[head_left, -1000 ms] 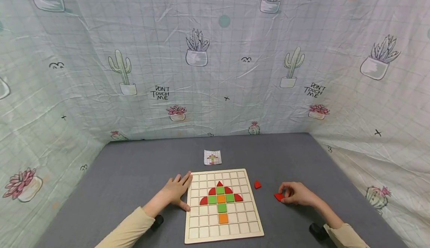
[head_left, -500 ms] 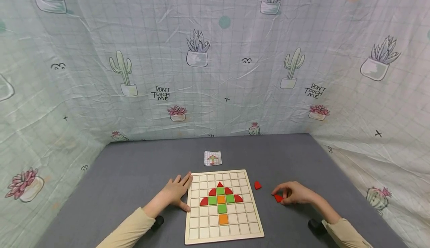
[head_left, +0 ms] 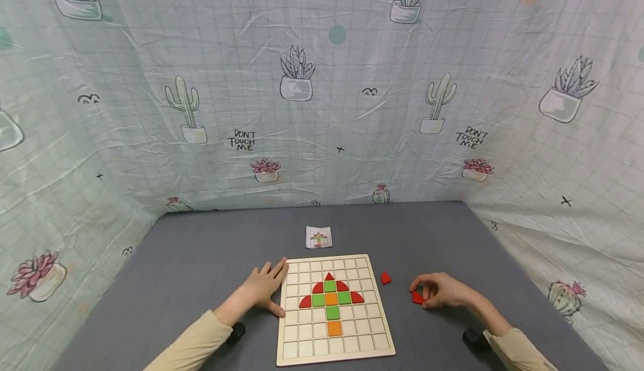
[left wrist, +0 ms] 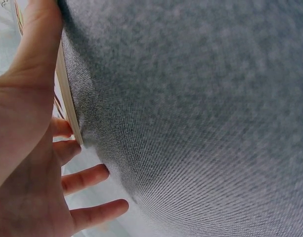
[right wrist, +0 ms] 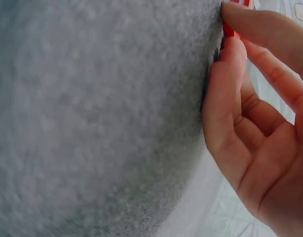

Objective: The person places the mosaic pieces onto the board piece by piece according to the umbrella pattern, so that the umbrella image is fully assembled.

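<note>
My left hand (head_left: 263,288) lies with fingers spread along the left edge of a wooden grid board (head_left: 297,347), its thumb and fingertips at the rim. On the board, red, green and orange tiles form a rocket-like figure with a red triangle tile (head_left: 329,276) at its top. To the right of the board, my right hand (head_left: 441,290) pinches a small red tile (head_left: 417,298) between thumb and fingers, low at the tabletop. The right wrist view shows the red tile (right wrist: 229,28) partly covered by the fingertips.
Another red tile (head_left: 386,278) lies on the grey table (head_left: 226,242) between the board and my right hand. Behind the board is a small paper card (head_left: 319,237) printed with a similar figure. A cactus-print cloth (head_left: 322,114) hangs around the table's back and sides.
My right fingers shift on the red tile, first reaching over it and then drawing slightly back, and the tile has turned a little. The left hand and board stay in place.
</note>
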Available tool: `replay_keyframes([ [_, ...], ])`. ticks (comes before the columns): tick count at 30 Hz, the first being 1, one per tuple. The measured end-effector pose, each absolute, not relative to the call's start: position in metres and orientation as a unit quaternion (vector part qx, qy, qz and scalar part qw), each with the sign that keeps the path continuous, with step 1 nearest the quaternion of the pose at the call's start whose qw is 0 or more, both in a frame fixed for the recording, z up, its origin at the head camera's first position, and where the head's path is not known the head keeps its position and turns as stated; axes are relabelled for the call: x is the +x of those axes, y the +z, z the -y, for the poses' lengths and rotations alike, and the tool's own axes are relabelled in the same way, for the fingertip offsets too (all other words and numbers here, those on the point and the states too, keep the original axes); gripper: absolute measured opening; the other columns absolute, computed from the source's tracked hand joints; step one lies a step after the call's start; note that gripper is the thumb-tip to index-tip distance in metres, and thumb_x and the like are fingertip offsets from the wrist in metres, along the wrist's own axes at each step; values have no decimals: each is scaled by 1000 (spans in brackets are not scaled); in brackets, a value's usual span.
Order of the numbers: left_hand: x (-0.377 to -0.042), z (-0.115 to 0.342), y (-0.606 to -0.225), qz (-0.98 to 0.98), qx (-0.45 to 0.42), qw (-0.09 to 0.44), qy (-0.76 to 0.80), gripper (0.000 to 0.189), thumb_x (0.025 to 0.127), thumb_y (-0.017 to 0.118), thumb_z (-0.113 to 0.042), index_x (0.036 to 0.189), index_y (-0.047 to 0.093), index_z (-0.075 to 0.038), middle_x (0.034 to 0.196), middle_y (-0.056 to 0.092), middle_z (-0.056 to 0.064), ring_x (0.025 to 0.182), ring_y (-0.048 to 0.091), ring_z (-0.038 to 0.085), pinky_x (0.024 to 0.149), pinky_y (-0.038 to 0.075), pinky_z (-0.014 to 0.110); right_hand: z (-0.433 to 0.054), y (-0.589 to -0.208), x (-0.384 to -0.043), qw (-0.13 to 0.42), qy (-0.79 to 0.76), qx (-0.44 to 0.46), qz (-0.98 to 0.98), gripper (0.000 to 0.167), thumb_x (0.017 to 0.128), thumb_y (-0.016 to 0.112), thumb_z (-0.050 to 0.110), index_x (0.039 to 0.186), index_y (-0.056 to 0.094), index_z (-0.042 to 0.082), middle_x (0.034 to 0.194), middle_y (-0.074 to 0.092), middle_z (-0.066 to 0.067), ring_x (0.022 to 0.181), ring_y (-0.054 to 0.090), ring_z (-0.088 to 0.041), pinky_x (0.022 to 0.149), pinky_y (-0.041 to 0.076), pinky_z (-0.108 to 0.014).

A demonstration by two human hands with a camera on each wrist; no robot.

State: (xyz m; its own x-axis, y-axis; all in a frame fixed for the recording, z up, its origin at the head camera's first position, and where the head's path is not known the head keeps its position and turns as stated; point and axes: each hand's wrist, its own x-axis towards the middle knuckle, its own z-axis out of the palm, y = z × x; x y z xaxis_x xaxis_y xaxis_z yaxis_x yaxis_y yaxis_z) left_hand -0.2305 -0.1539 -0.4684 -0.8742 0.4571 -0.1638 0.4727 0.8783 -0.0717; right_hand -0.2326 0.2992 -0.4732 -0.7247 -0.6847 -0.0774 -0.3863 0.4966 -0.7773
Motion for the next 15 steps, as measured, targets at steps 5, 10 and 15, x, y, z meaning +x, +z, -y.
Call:
replay_keyframes([
  [5,-230,154,-468,-966,241,77,-54,112,56,65,-68,140,27,-4,147,24,12,126,34,36,93,34,54,-300,-475,-235,208,-406,-328,-827,30,77,67,11,102,58,-4,68,58,-16,50,46,2,44,41,-22],
  [10,-231,153,-469,-967,238,80,-52,113,56,64,-69,141,25,-6,147,23,11,127,32,36,94,33,55,-299,-476,-237,230,-429,-332,-808,21,81,61,6,97,57,-7,67,57,-25,50,45,0,43,39,-23],
  [15,-231,153,-469,-967,237,79,-47,113,55,65,-68,141,26,-5,147,24,11,127,32,37,94,33,54,-301,-473,-240,250,-420,-352,-799,30,81,62,9,105,57,-8,71,56,-26,50,44,-2,44,41,-23],
])
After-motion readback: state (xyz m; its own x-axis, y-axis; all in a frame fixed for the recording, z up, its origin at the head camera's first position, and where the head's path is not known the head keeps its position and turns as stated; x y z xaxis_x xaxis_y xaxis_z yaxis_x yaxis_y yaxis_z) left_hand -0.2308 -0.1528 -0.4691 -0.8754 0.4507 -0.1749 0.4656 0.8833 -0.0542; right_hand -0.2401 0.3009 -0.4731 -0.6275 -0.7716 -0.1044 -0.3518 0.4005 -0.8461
